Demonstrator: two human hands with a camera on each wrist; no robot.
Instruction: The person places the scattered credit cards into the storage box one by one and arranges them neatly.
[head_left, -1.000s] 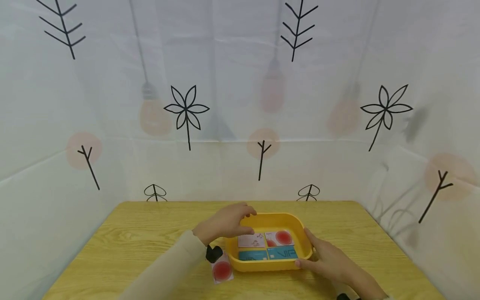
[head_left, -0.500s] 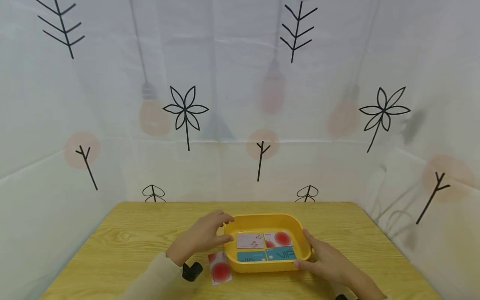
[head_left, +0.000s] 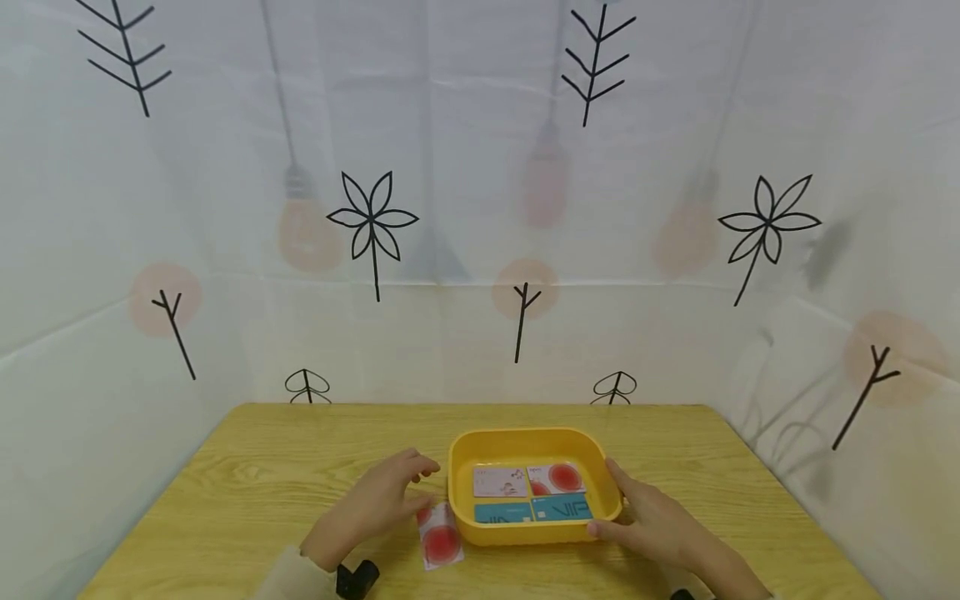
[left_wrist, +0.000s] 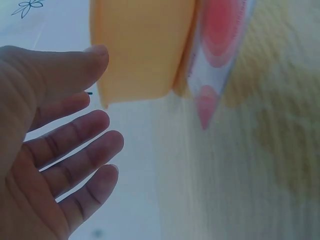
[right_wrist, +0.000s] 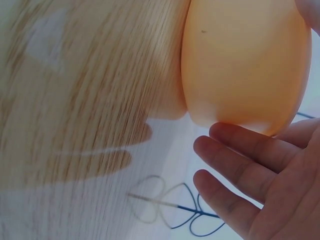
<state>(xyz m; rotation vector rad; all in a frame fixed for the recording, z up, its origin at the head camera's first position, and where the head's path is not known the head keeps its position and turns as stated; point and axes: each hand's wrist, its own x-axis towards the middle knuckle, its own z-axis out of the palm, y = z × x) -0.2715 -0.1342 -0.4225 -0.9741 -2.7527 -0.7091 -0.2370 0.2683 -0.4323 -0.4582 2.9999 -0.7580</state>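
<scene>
A yellow tray [head_left: 517, 533] stands on the table, four-sided with rounded corners. Inside lie several cards: a pale pink one [head_left: 499, 482], a white one with red circles [head_left: 564, 478] and blue ones such as the right-hand blue card [head_left: 562, 507]. My right hand [head_left: 656, 521] holds the tray's right end, thumb at the front rim and fingers along the side wall. Left of the tray, a loose red-and-white card [head_left: 441, 540] lies on the table. My left hand [head_left: 371, 504] hovers at that card's upper end, fingers loosely bent, holding nothing; any contact is unclear.
The wood-grain table [head_left: 300, 450] reaches back to a white cloth backdrop [head_left: 450, 333] printed with plants and lamps. Cloth also borders both sides. A black band [head_left: 357, 578] sits at the left wrist.
My left hand has drawn back from over the tray, moving left and down to the loose card. The right hand keeps its place at the tray, whose cards look unchanged.
</scene>
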